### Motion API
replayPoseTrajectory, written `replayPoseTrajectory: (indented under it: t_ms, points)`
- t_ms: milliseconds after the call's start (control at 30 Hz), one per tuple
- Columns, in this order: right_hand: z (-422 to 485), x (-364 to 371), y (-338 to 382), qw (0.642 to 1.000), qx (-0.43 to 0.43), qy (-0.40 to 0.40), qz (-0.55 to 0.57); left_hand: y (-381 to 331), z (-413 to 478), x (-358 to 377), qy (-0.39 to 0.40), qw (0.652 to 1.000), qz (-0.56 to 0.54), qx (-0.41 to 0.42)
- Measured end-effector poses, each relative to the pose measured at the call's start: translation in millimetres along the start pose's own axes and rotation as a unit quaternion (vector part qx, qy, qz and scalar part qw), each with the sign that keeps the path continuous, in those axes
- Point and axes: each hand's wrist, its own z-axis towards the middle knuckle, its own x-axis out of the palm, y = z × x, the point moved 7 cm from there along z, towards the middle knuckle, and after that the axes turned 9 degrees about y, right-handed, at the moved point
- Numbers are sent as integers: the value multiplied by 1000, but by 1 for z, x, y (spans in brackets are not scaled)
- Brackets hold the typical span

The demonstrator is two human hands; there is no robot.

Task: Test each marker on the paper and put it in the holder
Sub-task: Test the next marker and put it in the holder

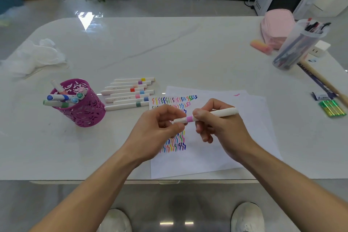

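Above the white paper [216, 149], both hands hold one white marker with a pink band [190, 118]. My right hand [218, 124] grips its barrel. My left hand [160, 128] pinches the cap end. The paper carries rows of coloured squiggles [174, 100]. A row of several white markers with coloured bands [130, 93] lies on the table left of the paper. The purple perforated holder [82, 105] stands further left with several markers in it.
A clear jar of pens [297, 45], a pink pouch [276, 26] and an orange-pink item [260, 46] sit at the back right. A wooden stick [320, 79] and a green pack [332, 108] lie at the right edge. Crumpled plastic [37, 54] lies at the left.
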Motion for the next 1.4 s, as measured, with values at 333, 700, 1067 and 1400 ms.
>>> replayPoseTrajectory:
  t_ms: [333, 700, 1067, 1400]
  points:
    - [8, -2, -7, 996, 45, 28, 65, -4, -2, -5, -8, 990, 135, 31]
    - [7, 5, -8, 994, 32, 50, 96, -7, -4, 3, -28, 979, 194, 63]
    - [11, 8, -9, 991, 35, 42, 122, -8, -1, -15, -40, 999, -9, 35]
    - [12, -21, -15, 987, 26, -86, -130, -33, -28, -88, -307, 931, -112, 164]
